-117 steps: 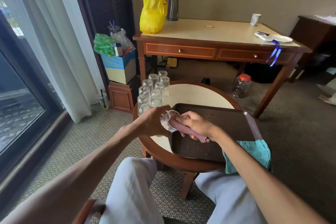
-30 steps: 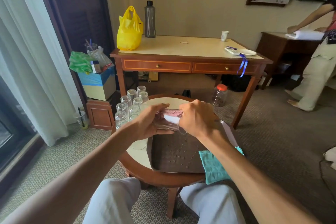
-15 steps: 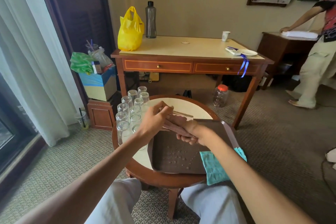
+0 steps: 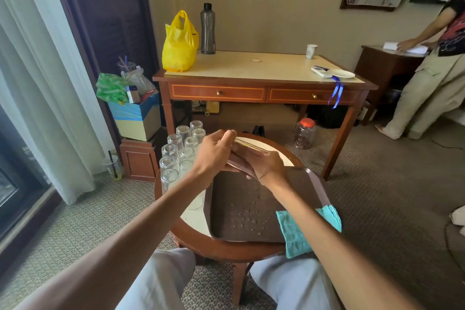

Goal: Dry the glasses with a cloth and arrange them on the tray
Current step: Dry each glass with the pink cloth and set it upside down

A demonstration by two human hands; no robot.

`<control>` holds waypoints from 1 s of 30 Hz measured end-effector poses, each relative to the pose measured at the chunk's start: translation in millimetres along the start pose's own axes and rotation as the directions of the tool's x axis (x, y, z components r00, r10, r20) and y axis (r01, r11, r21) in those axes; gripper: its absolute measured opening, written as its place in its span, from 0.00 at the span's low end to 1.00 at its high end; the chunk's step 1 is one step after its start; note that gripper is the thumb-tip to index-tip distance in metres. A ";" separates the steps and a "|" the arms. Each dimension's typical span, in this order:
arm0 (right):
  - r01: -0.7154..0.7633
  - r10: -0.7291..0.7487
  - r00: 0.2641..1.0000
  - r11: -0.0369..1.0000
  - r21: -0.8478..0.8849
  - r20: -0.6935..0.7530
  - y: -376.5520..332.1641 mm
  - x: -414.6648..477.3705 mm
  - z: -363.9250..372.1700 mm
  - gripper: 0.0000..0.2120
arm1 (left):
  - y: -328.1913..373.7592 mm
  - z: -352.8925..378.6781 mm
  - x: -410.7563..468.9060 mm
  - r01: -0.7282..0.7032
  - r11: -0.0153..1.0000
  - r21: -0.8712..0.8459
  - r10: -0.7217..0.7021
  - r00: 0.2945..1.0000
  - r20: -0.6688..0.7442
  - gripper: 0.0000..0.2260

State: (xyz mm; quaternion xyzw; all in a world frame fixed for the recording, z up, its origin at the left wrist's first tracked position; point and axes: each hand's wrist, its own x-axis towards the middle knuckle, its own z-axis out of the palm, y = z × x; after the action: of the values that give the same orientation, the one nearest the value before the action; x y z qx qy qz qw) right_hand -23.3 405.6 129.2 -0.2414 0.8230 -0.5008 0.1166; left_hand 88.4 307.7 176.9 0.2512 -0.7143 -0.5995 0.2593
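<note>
Head view, I see my left hand [image 4: 214,153] gripping a clear drinking glass [image 4: 251,146], tipped on its side over the dark brown rectangular tray's [image 4: 239,196] far edge, long axis left to right, right hand [image 4: 266,166] clutching a pinkish cloth [image 4: 239,167] against it, mouth end unclear.

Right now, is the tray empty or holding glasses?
Empty: the tray shows only water droplets, with a teal cloth over one corner.
</note>
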 end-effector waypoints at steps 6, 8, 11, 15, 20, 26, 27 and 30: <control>-0.591 0.387 0.669 0.794 0.140 0.635 -13.2 -11.4 -24.0 0.31 | -4.0 -3.3 6.9 -0.268 0.948 0.170 0.263 0.963 0.053 0.13; -0.383 0.351 0.853 0.924 0.005 0.387 -17.6 -6.4 -22.6 0.26 | -3.7 -5.0 11.1 -0.075 0.996 -0.054 0.081 0.990 0.118 0.11; 0.145 -0.174 0.984 0.889 -0.435 -0.029 -26.0 -7.0 -29.5 0.12 | 2.1 -10.6 8.9 0.424 0.800 -0.424 -0.290 0.893 0.345 0.12; 0.420 -0.629 0.777 0.499 -0.758 0.016 -36.6 -26.2 -44.8 0.17 | 4.0 -5.5 3.2 0.537 0.800 -0.268 -0.452 0.832 0.321 0.10; 0.154 -0.184 0.983 0.852 -0.501 -0.011 -18.4 -12.1 -27.8 0.12 | 2.4 1.6 3.5 0.175 0.982 -0.073 -0.169 0.982 0.090 0.08; -0.537 0.364 0.724 0.831 0.147 0.585 -16.5 -18.2 -21.2 0.28 | -7.5 -1.1 2.4 -0.300 0.936 0.184 0.299 0.954 0.034 0.08; -0.514 0.363 0.729 0.850 0.113 0.580 -16.5 -15.2 -22.7 0.27 | -10.1 -1.0 2.7 -0.279 0.950 0.139 0.278 0.960 0.027 0.08; -0.240 0.235 0.913 0.970 -0.026 0.334 -22.5 -4.7 -22.6 0.19 | -6.2 -2.5 0.7 -0.036 0.983 -0.183 0.047 0.997 0.056 0.09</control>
State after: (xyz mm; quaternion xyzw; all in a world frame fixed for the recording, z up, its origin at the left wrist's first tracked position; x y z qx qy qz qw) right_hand -22.8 416.7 159.4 -0.2202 0.8104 -0.4410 0.3166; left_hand 89.8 304.4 171.2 0.1937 -0.6692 -0.6638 0.2720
